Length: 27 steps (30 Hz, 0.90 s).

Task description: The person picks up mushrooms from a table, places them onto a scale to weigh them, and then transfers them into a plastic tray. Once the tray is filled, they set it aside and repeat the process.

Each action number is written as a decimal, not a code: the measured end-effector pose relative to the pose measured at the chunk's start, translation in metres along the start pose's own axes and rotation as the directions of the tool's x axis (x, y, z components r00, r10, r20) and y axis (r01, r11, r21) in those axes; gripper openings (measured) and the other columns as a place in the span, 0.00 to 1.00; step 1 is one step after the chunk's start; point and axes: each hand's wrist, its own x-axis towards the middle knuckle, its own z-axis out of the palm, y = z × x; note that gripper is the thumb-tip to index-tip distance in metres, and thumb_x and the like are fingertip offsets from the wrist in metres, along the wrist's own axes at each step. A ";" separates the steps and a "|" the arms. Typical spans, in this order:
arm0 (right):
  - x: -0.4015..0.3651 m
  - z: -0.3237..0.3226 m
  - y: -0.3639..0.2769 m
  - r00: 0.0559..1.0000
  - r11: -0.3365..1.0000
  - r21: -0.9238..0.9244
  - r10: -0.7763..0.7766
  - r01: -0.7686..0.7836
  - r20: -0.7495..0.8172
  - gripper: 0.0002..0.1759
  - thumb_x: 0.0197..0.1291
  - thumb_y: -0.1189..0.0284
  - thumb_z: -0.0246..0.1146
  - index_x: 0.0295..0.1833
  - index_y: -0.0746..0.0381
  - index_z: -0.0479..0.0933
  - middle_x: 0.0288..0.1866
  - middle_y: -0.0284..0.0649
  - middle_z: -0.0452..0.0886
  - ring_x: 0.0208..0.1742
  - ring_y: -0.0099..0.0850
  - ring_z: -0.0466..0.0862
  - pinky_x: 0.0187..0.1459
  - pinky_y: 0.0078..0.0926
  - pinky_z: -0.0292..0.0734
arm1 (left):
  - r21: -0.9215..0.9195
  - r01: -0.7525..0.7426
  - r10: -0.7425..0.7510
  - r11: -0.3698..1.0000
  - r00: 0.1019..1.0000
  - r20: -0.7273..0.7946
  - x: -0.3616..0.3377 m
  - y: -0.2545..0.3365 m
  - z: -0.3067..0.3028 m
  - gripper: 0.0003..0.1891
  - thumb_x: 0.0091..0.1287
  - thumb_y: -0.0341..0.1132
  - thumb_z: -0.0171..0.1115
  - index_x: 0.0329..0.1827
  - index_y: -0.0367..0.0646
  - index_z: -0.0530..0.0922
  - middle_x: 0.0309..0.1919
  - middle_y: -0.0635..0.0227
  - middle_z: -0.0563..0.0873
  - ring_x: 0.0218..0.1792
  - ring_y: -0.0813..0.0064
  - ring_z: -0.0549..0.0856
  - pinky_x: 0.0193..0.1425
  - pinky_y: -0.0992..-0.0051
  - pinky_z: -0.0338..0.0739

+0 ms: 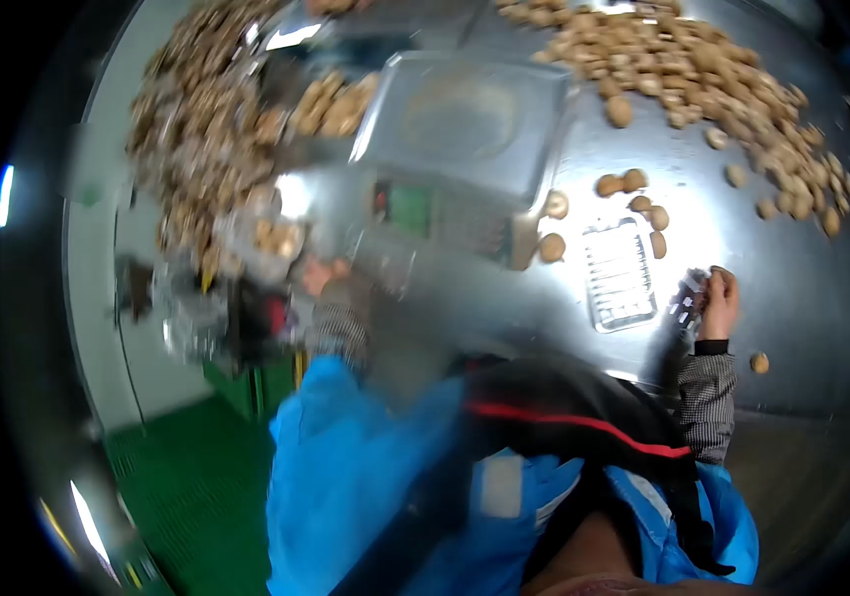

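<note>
My right hand (pixel 720 303) is at the right, its fingers closed against a dark, shiny piece (pixel 686 297) whose kind I cannot tell. Just left of it a clear ribbed plastic tray (pixel 620 275) lies on the metal table (pixel 802 318). Brown rounded mushrooms (pixel 657 217) lie loose by the tray's far end, and a single mushroom (pixel 760 363) rests near my right wrist. Stretched out to the left, my left hand (pixel 323 273) is smeared by motion. It is close to a clear plastic-wrapped pack (pixel 278 238) with pale mushrooms inside.
A scale with a bare metal pan (pixel 460 124) and a green display (pixel 408 209) stands in the middle. Beyond it on the right spreads a large mushroom heap (pixel 683 70). Many wrapped packs (pixel 196 119) are piled at the left, above a green floor (pixel 186 487).
</note>
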 end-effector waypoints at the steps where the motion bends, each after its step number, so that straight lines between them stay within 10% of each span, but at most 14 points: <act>1: 0.002 -0.007 0.001 0.998 1.000 0.000 -0.008 0.008 -0.062 0.08 0.69 0.68 0.57 0.48 0.60 0.73 0.28 0.31 0.75 0.20 0.18 0.70 0.21 0.16 0.66 | -0.170 -0.196 0.199 0.966 0.980 0.000 -0.001 0.013 -0.014 0.35 0.52 0.39 0.70 0.66 0.47 0.71 0.52 0.49 0.79 0.54 0.48 0.78 0.60 0.55 0.74; 2: 0.005 -0.011 0.003 0.997 0.998 0.069 0.005 0.001 -0.081 0.08 0.70 0.67 0.56 0.47 0.60 0.73 0.27 0.31 0.75 0.19 0.17 0.69 0.19 0.14 0.64 | -0.311 -0.609 0.526 0.730 0.791 -0.313 0.015 0.017 0.016 0.37 0.54 0.37 0.69 0.69 0.42 0.67 0.54 0.50 0.78 0.56 0.51 0.78 0.60 0.59 0.74; 5: 0.011 -0.015 -0.024 0.980 0.990 0.142 0.027 0.001 -0.196 0.07 0.70 0.68 0.54 0.45 0.60 0.72 0.26 0.32 0.74 0.19 0.19 0.69 0.19 0.17 0.64 | -0.896 -0.278 0.673 0.346 0.739 0.031 -0.086 0.157 -0.074 0.26 0.65 0.28 0.61 0.66 0.37 0.68 0.56 0.56 0.78 0.55 0.65 0.78 0.61 0.66 0.73; 11: 0.105 -0.093 -0.046 0.844 0.922 -0.361 -0.304 0.143 -0.442 0.11 0.71 0.67 0.49 0.52 0.62 0.68 0.31 0.43 0.80 0.30 0.35 0.82 0.32 0.32 0.76 | -0.981 -0.193 0.993 -0.015 -0.116 0.008 -0.247 0.353 -0.110 0.31 0.59 0.31 0.67 0.66 0.37 0.68 0.58 0.54 0.78 0.59 0.63 0.79 0.63 0.66 0.74; 13: 0.139 -0.144 -0.047 0.735 0.778 -0.623 -0.467 0.077 -0.492 0.14 0.70 0.66 0.49 0.54 0.63 0.68 0.39 0.54 0.83 0.40 0.50 0.84 0.41 0.44 0.77 | -0.972 -0.063 0.958 0.227 -0.167 0.234 -0.277 0.408 -0.102 0.37 0.60 0.33 0.68 0.73 0.45 0.61 0.61 0.53 0.75 0.59 0.59 0.78 0.58 0.64 0.78; 16: 0.153 -0.186 -0.076 0.727 0.712 -0.688 -0.398 -0.140 -0.559 0.15 0.69 0.65 0.50 0.54 0.63 0.68 0.44 0.60 0.81 0.46 0.58 0.81 0.45 0.51 0.75 | -0.941 -0.242 0.918 0.236 -0.262 0.297 -0.302 0.485 -0.045 0.49 0.54 0.40 0.74 0.76 0.45 0.52 0.66 0.47 0.68 0.65 0.54 0.72 0.64 0.59 0.73; 21: 0.229 -0.199 -0.065 0.789 0.612 -0.785 -0.527 0.093 -0.318 0.16 0.68 0.64 0.52 0.57 0.61 0.69 0.44 0.58 0.82 0.47 0.56 0.81 0.49 0.50 0.75 | -0.914 -0.405 0.923 0.021 -0.343 0.173 -0.358 0.539 -0.031 0.69 0.41 0.53 0.81 0.78 0.38 0.40 0.69 0.36 0.61 0.69 0.48 0.67 0.71 0.60 0.66; 27: 0.277 -0.118 -0.084 0.846 0.626 -0.733 -0.516 0.267 -0.132 0.17 0.68 0.64 0.51 0.59 0.59 0.68 0.42 0.59 0.81 0.45 0.58 0.81 0.47 0.51 0.75 | -0.793 -0.595 0.903 0.128 -0.261 0.342 -0.404 0.576 -0.059 0.77 0.33 0.57 0.83 0.79 0.43 0.32 0.67 0.38 0.61 0.68 0.46 0.67 0.70 0.59 0.69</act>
